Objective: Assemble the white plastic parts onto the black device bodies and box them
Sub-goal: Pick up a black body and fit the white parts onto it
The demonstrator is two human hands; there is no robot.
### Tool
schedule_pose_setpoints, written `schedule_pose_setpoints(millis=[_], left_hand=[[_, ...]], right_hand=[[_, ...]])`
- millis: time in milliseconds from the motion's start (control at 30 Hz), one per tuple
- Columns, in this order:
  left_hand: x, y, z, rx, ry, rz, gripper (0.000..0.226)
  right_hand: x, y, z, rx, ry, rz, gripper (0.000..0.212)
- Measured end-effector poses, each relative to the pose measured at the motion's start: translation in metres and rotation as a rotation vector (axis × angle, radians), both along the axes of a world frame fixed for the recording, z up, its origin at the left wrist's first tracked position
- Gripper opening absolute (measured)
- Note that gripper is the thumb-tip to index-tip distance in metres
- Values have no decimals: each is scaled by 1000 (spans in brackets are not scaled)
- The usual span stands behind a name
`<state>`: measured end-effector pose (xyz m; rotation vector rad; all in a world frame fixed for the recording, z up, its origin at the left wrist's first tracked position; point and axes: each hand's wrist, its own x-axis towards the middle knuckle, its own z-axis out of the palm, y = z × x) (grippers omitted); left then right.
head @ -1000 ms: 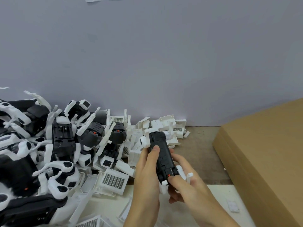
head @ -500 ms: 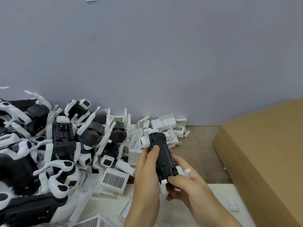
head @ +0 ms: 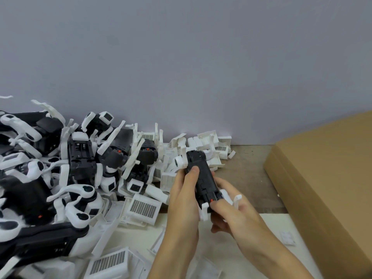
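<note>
Little has shifted since the earlier frames: left hand (head: 184,195) grips the elongated black plastic device body (head: 202,178) above the table, right hand (head: 231,213) pinches its near white plastic clip (head: 204,211); seemingly light, rigid, clips fragile, best held mid-body.

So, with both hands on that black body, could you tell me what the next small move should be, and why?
Probably press the near-end white part home. The left hand grips the black device body, the right hand has its thumb at the near end by the orange tab, and white pieces still jut out there, so the fit looks unfinished. The cardboard box can wait.
</note>
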<state>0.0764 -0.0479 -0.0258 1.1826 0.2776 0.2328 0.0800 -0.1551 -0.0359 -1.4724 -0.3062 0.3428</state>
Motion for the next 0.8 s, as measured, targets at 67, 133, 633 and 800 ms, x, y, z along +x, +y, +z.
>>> schedule_pose_setpoints(millis=[67,133,633,800], left_hand=[[-1,1,1,-23,12,-3,29],[-1,2,4,-47,21,6,23],[-5,29,12,-309,-119,173,21],[-4,29,12,-315,-110,180,25]], right_hand=[[-1,0,3,-12,-6,10,48],[-1,-2,5,-8,-13,47,49],[-18,-14,40,-1071,-135,523,79],[-22,-1,31,-1096,-214,498,67]])
